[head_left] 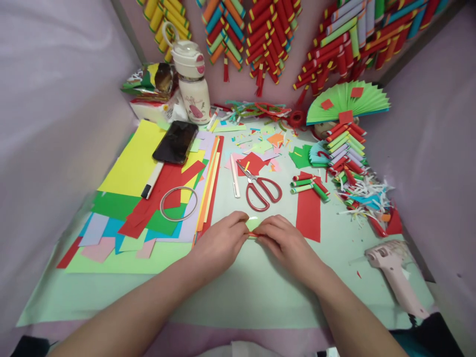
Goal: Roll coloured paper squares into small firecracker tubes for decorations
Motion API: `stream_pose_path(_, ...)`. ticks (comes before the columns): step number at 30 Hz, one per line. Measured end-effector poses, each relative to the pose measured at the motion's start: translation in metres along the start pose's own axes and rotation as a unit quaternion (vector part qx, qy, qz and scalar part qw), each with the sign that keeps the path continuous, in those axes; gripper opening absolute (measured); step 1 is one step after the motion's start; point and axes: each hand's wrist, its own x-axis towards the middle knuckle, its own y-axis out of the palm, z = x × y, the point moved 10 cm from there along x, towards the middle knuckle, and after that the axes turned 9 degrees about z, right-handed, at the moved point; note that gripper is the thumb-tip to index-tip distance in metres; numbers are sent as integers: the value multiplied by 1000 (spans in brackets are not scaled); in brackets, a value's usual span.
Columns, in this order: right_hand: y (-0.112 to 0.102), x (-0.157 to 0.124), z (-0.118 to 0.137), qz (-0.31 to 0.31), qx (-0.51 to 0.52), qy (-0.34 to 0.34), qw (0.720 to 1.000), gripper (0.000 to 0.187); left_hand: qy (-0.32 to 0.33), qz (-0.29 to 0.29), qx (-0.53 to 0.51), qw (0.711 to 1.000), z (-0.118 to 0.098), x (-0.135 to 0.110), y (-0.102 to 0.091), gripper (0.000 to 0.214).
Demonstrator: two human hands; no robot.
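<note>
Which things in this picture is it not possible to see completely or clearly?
In the head view:
Green paper: partly hidden by left hand and right hand.
Yellow hanging decoration: top cut off by upper edge.
White bottle: its lettering is too small.

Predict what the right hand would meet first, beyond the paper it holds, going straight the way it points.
Probably the left hand, across the small green paper; depth is hard to judge.
</note>
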Motion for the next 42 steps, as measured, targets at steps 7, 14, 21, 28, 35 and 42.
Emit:
stream_pose_path(7, 1, 2, 1, -31, -12, 3, 999, 20, 7, -39, 0, 999, 0, -2, -7, 29)
stream_pose_path(14, -2, 1, 1, 3, 3, 0, 1000, 24, 10, -30, 23, 999, -2, -2, -7, 32)
stream_pose_path(21, -3, 1, 2, 8, -32, -12, 999, 17, -14, -1, 52, 999, -4, -7, -4, 25)
stream_pose_path(28, -5, -1, 2, -12, -33, -7, 999, 17, -38, -15, 98, 994, -3, -10, 0, 15)
stream_pose_path(35, -3, 0, -2, -3, -16, -3, 1000, 17, -49, -14, 99, 994, -1, -9, 3, 20)
stream_pose_path(42, -4, 0, -4, -6, -16, 5, 1000, 17, -42, -22, 84, 995, 1, -10, 4, 28)
